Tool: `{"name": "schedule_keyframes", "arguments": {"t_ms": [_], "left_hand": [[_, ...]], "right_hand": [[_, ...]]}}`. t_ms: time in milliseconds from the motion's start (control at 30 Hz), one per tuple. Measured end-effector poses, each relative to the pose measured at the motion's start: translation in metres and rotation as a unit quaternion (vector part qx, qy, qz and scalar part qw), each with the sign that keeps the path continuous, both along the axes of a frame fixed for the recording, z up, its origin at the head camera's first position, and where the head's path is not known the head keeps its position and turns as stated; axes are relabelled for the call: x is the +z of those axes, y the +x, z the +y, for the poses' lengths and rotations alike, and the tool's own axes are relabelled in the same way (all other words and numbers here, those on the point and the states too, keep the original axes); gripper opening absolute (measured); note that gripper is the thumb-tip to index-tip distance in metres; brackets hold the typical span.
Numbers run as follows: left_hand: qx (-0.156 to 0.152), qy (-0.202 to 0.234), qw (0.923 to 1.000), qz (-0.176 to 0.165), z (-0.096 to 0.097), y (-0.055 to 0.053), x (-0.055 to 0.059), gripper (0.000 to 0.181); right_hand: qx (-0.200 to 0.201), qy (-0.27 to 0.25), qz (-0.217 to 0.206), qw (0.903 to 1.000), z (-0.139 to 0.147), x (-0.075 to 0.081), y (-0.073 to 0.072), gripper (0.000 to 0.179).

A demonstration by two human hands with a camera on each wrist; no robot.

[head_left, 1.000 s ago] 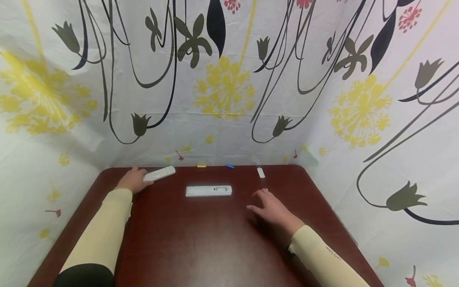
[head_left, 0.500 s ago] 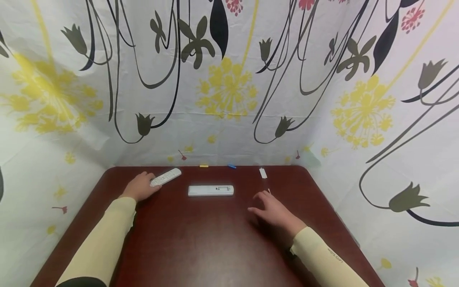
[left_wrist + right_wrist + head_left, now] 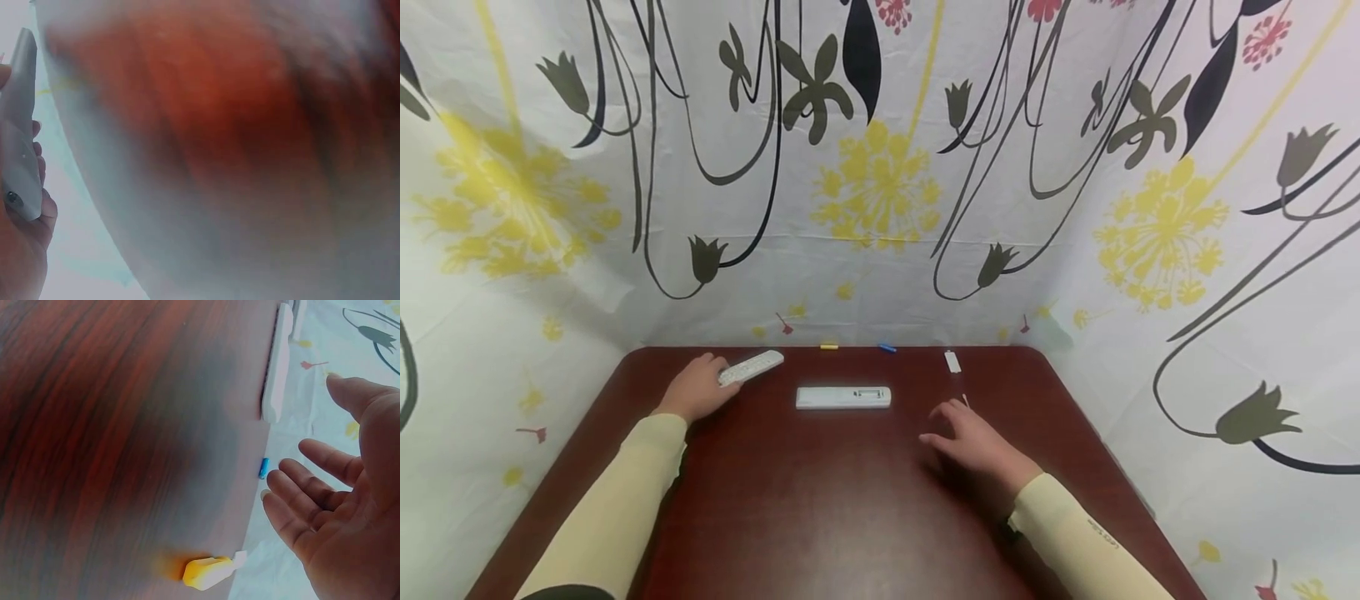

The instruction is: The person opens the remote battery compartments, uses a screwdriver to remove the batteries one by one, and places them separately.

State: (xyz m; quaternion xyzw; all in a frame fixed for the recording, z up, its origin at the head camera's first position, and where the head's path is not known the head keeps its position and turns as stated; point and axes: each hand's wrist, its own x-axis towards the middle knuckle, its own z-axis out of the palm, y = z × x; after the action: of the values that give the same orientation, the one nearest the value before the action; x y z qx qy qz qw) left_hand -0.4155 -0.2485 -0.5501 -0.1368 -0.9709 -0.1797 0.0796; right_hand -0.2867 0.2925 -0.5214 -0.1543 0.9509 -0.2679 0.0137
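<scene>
My left hand point(image 3: 694, 392) grips a white remote control point(image 3: 758, 364) at the table's far left, thumb on one side and fingers curled round the other. The left wrist view shows this remote point(image 3: 19, 137) edge-on, with a small dark lens at its near end. My right hand point(image 3: 973, 442) hovers over the right side of the table, its fingers loosely bent with nothing between them. A yellow-handled object point(image 3: 207, 572) lies beyond its fingertips in the right wrist view. A second white remote point(image 3: 842, 398) lies face down in the middle, its battery compartment uncovered.
Along the far edge are a small yellow battery point(image 3: 829, 346), a blue battery point(image 3: 887, 347) and a white battery cover point(image 3: 952, 362). Flower-printed cloth point(image 3: 880, 275) stands behind and beside the dark red wooden table point(image 3: 820, 500).
My left hand has shifted a little to the right with the remote in it. The right hand stays in place. The whole head view has turned slightly left.
</scene>
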Motion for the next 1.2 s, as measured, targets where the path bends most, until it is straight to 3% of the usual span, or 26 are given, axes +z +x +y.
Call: {"name": "schedule_keyframes", "arguments": {"t_ms": [333, 567, 1000, 1200], "left_hand": [[-0.023, 0.030, 0.9992, 0.011, 0.010, 0.005, 0.019, 0.048], [-0.054, 0.055, 0.9970, 0.011, 0.029, 0.014, 0.036, 0.043], [-0.111, 0.041, 0.9921, 0.040, 0.054, 0.030, 0.052, 0.042], [-0.142, 0.030, 0.9880, 0.053, 0.076, 0.044, 0.058, 0.037]], "right_hand": [[0.003, 0.003, 0.009, 1.0000, -0.005, 0.003, -0.004, 0.045], [0.013, -0.003, 0.018, 0.9997, -0.010, 0.008, -0.007, 0.046], [0.017, 0.000, 0.026, 0.9995, -0.015, 0.014, -0.014, 0.045], [0.029, -0.013, 0.034, 0.9989, -0.025, 0.019, -0.016, 0.054]]}}
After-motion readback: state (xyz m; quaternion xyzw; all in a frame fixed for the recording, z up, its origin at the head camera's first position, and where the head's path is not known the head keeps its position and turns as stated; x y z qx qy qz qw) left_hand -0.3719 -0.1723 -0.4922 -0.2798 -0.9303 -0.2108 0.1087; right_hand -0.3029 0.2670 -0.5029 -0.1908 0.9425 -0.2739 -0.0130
